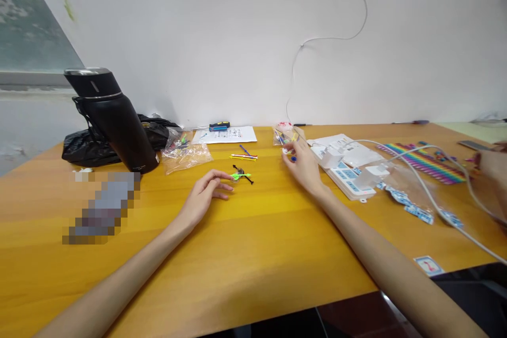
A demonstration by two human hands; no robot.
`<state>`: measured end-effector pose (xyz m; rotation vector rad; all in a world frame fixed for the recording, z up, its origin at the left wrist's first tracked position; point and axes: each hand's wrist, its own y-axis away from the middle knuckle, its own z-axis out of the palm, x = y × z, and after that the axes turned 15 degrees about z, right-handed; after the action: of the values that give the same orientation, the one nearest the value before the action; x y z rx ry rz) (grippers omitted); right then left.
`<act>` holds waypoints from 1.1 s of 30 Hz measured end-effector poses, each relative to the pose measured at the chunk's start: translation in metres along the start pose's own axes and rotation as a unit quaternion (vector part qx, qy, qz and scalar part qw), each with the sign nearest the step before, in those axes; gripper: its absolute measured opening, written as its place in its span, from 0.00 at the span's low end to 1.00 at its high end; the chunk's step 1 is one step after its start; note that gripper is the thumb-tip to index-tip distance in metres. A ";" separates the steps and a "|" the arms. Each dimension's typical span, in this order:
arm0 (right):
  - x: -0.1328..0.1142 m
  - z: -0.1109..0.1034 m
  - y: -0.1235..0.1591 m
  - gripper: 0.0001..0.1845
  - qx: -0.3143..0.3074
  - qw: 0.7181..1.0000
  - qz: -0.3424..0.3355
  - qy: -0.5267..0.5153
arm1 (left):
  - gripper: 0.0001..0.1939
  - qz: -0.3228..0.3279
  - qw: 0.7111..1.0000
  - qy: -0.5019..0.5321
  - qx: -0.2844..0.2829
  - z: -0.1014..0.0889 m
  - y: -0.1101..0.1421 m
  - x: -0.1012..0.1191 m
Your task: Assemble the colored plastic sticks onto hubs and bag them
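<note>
On the wooden table lies a small spinner-like piece with crossed arrows, a green arrow (246, 175) and a black arrow (249, 181). My left hand (204, 195) rests beside it with fingers stretched out, the index fingertip at the green arrow's tail. Just behind are thin yellow, red and blue arrow strips (243, 157). Further right, my right hand (304, 165) has thumb and index finger curled around a small white piece (284, 151). A small blue piece (293, 159) lies under that hand.
A black bottle (119, 127) stands left, before a black plastic bag (93, 148). Clear packaging (186, 158), a screwdriver (219, 127) and a paper sheet (225, 135) lie behind. Rightward are a power strip (348, 182), white cables, rainbow strips (425, 163) and another person's hand (493, 169).
</note>
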<state>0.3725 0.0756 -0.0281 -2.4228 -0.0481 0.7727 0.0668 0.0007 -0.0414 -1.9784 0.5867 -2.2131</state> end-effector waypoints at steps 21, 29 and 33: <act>-0.039 0.015 0.032 0.07 -0.152 0.983 -0.086 -0.053 | 0.12 0.089 0.976 -0.195 -0.028 -0.003 0.002 0.001; -0.055 0.027 0.048 0.05 -0.247 0.957 -0.100 -0.110 | 0.15 0.098 0.960 -0.261 -0.041 -0.012 0.000 -0.009; -0.054 0.026 0.047 0.07 -0.245 0.957 -0.109 -0.109 | 0.18 0.077 0.965 -0.241 -0.070 -0.013 0.001 -0.010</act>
<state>0.3066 0.0396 -0.0431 -2.7083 -0.6542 1.0123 0.0554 0.0058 -0.0518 -2.3314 0.8061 -1.5531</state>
